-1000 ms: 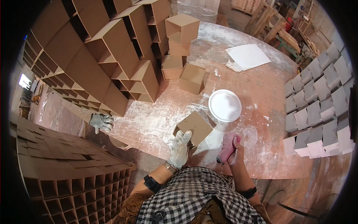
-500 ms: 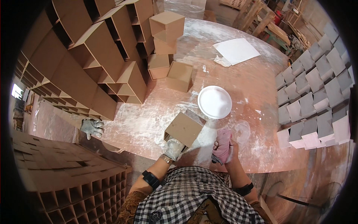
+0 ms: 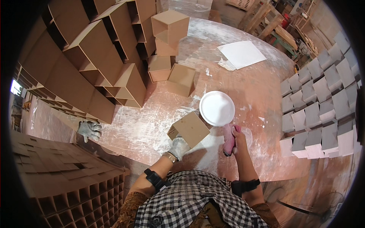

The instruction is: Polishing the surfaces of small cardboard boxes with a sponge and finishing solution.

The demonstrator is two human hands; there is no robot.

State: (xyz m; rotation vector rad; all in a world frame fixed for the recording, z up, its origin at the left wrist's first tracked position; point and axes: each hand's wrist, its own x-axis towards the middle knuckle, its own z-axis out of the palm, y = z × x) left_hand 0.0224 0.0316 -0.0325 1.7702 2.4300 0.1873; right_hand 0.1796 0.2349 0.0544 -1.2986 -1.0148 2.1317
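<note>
A small brown fibreboard box (image 3: 194, 129), open at one end, is held tilted over the near part of the table. My left hand (image 3: 178, 148), in a grey-white glove, reaches into its open end. The fingers inside the box are hidden, but the hand grips it. My right hand (image 3: 237, 137) is bare and closed around a bundled pink cloth (image 3: 228, 141). The cloth's upper end is close to the near edge of a round white dish (image 3: 202, 114); whether they touch, I cannot tell. The dish's inside looks white.
Brown boxes (image 3: 95, 49) are stacked high at the left, with a few loose ones (image 3: 181, 79) beside them. Grey-coated boxes (image 3: 313, 112) stand in rows at the right. A white sheet (image 3: 243, 54) lies farther back on the table (image 3: 159, 121). An empty glove (image 3: 90, 131) lies at the left edge.
My right hand has turned the pink cloth more upright and brought it nearer the dish. The box in my left hand has tilted slightly. The whole view has shifted a little.
</note>
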